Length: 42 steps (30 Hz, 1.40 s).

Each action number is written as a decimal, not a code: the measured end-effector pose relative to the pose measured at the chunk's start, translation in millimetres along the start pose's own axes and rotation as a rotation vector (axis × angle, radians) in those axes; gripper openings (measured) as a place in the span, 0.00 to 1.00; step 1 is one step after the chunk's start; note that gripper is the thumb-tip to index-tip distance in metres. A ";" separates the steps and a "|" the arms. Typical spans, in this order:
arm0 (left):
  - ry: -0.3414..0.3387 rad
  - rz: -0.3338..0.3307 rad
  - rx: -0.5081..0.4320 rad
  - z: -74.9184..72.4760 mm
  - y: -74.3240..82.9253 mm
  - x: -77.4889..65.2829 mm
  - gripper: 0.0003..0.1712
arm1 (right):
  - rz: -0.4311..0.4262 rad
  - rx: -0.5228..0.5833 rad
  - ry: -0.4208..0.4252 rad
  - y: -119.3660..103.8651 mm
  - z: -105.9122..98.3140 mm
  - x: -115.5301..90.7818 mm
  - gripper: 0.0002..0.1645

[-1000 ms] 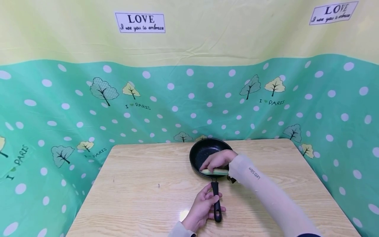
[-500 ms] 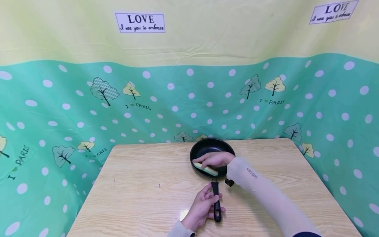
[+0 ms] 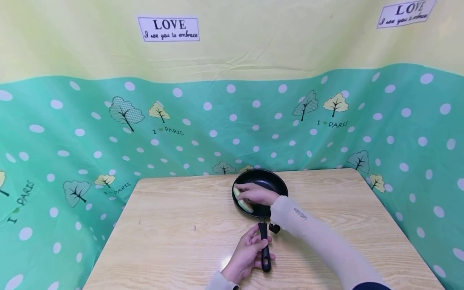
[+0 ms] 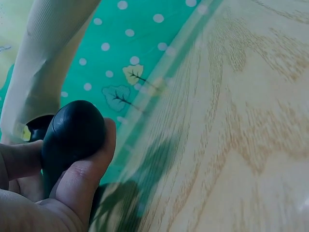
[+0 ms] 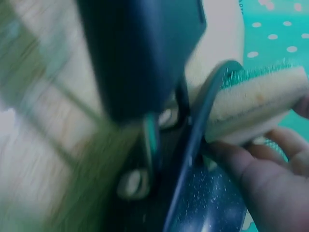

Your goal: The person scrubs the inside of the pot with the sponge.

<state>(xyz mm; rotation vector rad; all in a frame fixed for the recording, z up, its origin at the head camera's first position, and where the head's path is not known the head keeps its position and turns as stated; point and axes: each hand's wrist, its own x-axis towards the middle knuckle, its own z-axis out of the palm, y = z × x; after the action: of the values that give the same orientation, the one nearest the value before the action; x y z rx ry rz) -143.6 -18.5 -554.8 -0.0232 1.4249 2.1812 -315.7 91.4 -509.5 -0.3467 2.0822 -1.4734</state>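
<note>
A black frying pan (image 3: 272, 182) with a speckled inside stands at the back of the table in the head view. My left hand (image 3: 244, 253) grips its black handle (image 3: 263, 230), thumb on top and fingers beneath; the handle's rounded end (image 4: 77, 128) fills the left wrist view. Inside the pan, my right hand (image 3: 258, 194) holds a sponge (image 3: 243, 204), pale yellow with a green scouring side, against the left part of the inner wall. From the right wrist camera, fingers and thumb pinch the sponge (image 5: 260, 99) right at the pan rim, and two rivets show near the handle joint.
The wood-grain table (image 3: 174, 233) carries the pan near its back edge. Behind and at both sides hangs a green dotted curtain (image 3: 195, 153). My right forearm sleeve (image 3: 319, 233) crosses over the table's right half.
My right hand has swept the sponge from the pan's near side round to the left inner wall, turning it from level to steeply slanted. The left hand stays on the handle.
</note>
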 end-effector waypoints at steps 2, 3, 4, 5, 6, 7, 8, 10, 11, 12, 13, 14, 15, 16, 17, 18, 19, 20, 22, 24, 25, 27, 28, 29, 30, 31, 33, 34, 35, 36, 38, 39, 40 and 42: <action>0.005 0.002 -0.003 0.1 -0.9 -1.0 0.40 | -0.002 0.023 0.046 0.0 4.0 4.2 0.40; 0.006 0.002 -0.004 0.2 -1.4 -1.4 0.40 | -0.002 0.033 0.071 0.0 5.4 6.5 0.40; 0.006 0.004 -0.002 0.4 -2.1 -1.6 0.40 | 0.001 0.033 0.102 -0.2 6.4 8.2 0.40; 0.005 0.007 -0.001 0.7 -2.6 -1.8 0.39 | 0.003 0.021 0.135 -0.3 6.9 9.7 0.40; 0.002 0.007 -0.001 0.9 -3.1 -1.6 0.39 | 0.002 0.008 0.168 -0.5 6.7 11.1 0.40; -0.001 0.009 -0.001 1.2 -3.5 -1.3 0.39 | 0.005 -0.005 0.202 -0.4 5.9 12.3 0.40; -0.005 0.011 -0.001 1.3 -3.9 -0.8 0.39 | 0.009 -0.015 0.232 -0.1 4.8 13.2 0.41; -0.008 0.012 -0.005 1.7 -4.2 0.0 0.39 | 0.018 -0.055 0.272 0.3 1.7 14.3 0.41; -0.008 0.010 -0.008 1.9 -4.2 0.3 0.39 | 0.022 -0.075 0.280 0.5 -0.1 14.9 0.41; -0.006 0.008 -0.009 1.9 -4.4 0.7 0.39 | 0.025 -0.088 0.282 1.0 -1.9 15.4 0.41; -0.006 0.010 -0.005 1.8 -4.7 0.8 0.39 | 0.025 -0.113 0.281 1.6 -3.5 15.8 0.41; -0.003 0.008 -0.006 1.9 -4.8 0.8 0.39 | 0.020 -0.143 0.277 2.2 -5.1 16.3 0.42; -0.001 0.007 -0.006 2.1 -4.8 0.7 0.40 | 0.016 -0.183 0.276 3.0 -6.8 16.9 0.42; -0.001 0.007 -0.006 2.3 -4.9 0.4 0.40 | 0.005 -0.232 0.276 3.8 -8.5 17.3 0.42; -0.004 0.008 -0.004 2.3 -5.2 0.4 0.40 | -0.005 -0.279 0.276 4.7 -10.3 17.5 0.42; -0.003 0.008 -0.003 2.4 -5.4 0.2 0.40 | -0.015 -0.333 0.279 5.8 -12.0 17.9 0.42; -0.007 0.009 -0.002 2.6 -5.6 0.0 0.40 | -0.026 -0.388 0.281 7.1 -13.8 18.1 0.42; -0.006 0.007 -0.006 3.0 -5.4 -0.3 0.40 | -0.034 -0.447 0.280 8.0 -15.6 18.0 0.41; -0.006 0.007 -0.005 3.4 -5.4 -1.0 0.40 | -0.051 -0.565 0.268 8.7 -17.9 17.4 0.40; -0.003 0.006 -0.005 3.6 -5.0 -1.6 0.40 | -0.044 -0.668 0.248 7.5 -19.1 16.1 0.40; -0.001 0.007 -0.004 3.8 -4.6 -1.9 0.40 | -0.040 -0.720 0.237 6.7 -19.5 15.5 0.40; 0.004 0.007 -0.006 4.1 -4.3 -1.8 0.41 | -0.032 -0.820 0.222 4.6 -19.7 14.0 0.39; 0.005 0.008 -0.007 4.3 -4.2 -1.6 0.41 | -0.019 -0.866 0.217 3.9 -19.7 13.5 0.39; 0.006 0.011 -0.008 4.5 -4.3 -1.3 0.41 | -0.009 -0.918 0.213 3.6 -19.7 13.0 0.38; 0.007 0.012 -0.008 4.8 -4.3 -1.1 0.41 | 0.000 -0.965 0.213 4.2 -19.6 12.8 0.38; 0.006 0.013 -0.010 5.0 -4.5 -0.8 0.41 | 0.006 -1.010 0.213 5.1 -19.5 12.7 0.37; 0.006 0.015 -0.015 5.4 -4.8 -0.4 0.42 | 0.025 -1.103 0.212 6.4 -19.0 12.0 0.35; 0.005 0.015 -0.017 5.5 -4.8 -0.3 0.42 | 0.037 -1.152 0.210 6.9 -18.7 11.4 0.35; 0.004 0.013 -0.018 5.7 -4.8 0.0 0.42 | 0.050 -1.198 0.207 7.7 -18.7 10.9 0.34; 0.003 0.012 -0.021 5.9 -4.9 0.2 0.43 | 0.059 -1.240 0.207 8.1 -18.7 10.0 0.33; 0.002 0.009 -0.027 6.1 -5.0 0.8 0.43 | 0.088 -1.333 0.204 8.1 -19.4 7.8 0.31; 0.001 0.008 -0.029 6.2 -5.1 1.1 0.43 | 0.105 -1.366 0.206 8.0 -20.1 6.5 0.29; 0.000 0.007 -0.030 6.2 -5.1 1.3 0.43 | 0.125 -1.397 0.205 7.3 -20.8 5.0 0.28; 0.000 0.008 -0.030 5.7 -5.1 1.3 0.42 | 0.163 -1.419 0.208 5.7 -22.4 1.7 0.25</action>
<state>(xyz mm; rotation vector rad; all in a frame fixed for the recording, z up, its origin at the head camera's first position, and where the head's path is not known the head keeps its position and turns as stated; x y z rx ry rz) -141.0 -11.5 -557.0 -0.0282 1.3939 2.2090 -329.4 110.1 -509.8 -0.5000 2.8968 0.2986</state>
